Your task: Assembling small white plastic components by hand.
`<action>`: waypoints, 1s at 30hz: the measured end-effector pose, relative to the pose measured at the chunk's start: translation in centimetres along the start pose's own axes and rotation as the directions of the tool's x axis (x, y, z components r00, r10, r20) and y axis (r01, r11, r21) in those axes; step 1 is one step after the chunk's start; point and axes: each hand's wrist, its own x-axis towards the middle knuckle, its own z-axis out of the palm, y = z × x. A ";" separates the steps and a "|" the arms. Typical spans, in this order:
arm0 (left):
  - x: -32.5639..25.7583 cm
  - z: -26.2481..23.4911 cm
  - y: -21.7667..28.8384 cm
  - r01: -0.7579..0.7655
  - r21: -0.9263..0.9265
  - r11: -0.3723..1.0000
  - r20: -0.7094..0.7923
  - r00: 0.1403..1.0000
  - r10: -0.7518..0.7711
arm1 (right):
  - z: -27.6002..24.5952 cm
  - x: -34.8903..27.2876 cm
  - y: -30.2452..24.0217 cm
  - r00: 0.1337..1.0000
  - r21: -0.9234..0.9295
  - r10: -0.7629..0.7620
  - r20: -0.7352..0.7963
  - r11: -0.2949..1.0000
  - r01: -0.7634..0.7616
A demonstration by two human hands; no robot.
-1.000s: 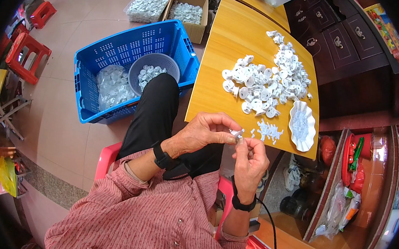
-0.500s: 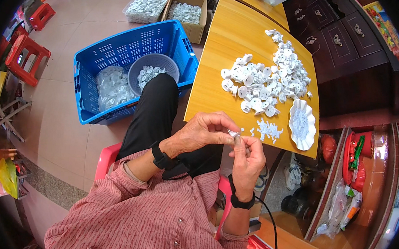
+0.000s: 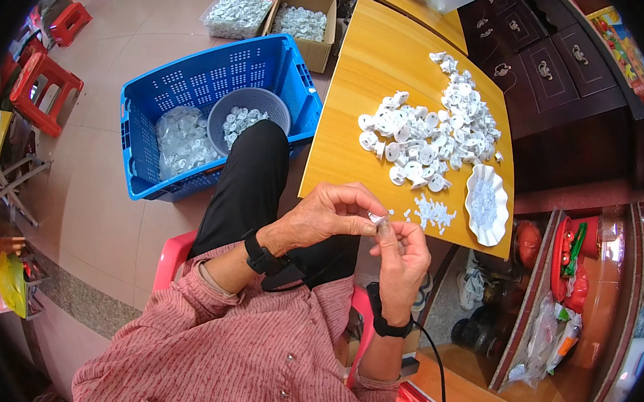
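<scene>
Pinched between the fingertips of both hands is a small white plastic part (image 3: 376, 219), mostly covered by the fingers. My left hand (image 3: 334, 211) grips it from the left with thumb and fingers. From the right, my right hand (image 3: 399, 261) presses thumb and fingertips on it. Just beyond the hands, tiny pale clips (image 3: 434, 213) lie scattered near the edge of the yellow table (image 3: 356, 60). Farther back is a heap of round white plastic fittings (image 3: 417, 144). A scalloped white dish (image 3: 495, 234) of small translucent pieces stands at the right edge.
On the floor at left, a blue crate (image 3: 131, 148) holds a grey round basket (image 3: 278, 105) and a clear bag (image 3: 183, 141) of white parts. Behind it stand a cardboard box (image 3: 318, 57) and a clear tub (image 3: 233, 31). A black cable (image 3: 441, 369) runs from my right wrist.
Both hands stay in nearly the same place with the white part still between them. The whole view has shifted very slightly.
</scene>
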 end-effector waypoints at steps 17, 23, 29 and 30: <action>0.0 -3.1 2.6 -0.053 -0.193 0.980 -0.357 0.934 -0.019 | 0.3 0.0 0.0 1.000 -0.037 0.006 0.018 0.999 -0.005; 0.4 -7.9 3.0 -0.149 -0.079 0.986 -0.614 0.786 0.070 | 0.4 0.1 0.0 1.000 -0.059 -0.009 -0.003 0.998 0.009; 0.4 -10.6 1.8 -0.144 0.052 0.988 -0.817 0.563 0.125 | 0.5 0.2 0.3 0.999 -0.048 -0.023 -0.022 0.999 0.022; 0.5 -10.5 1.2 -0.149 0.124 0.981 -0.808 0.559 0.187 | 0.5 0.2 0.3 0.999 -0.055 -0.030 -0.025 0.998 0.029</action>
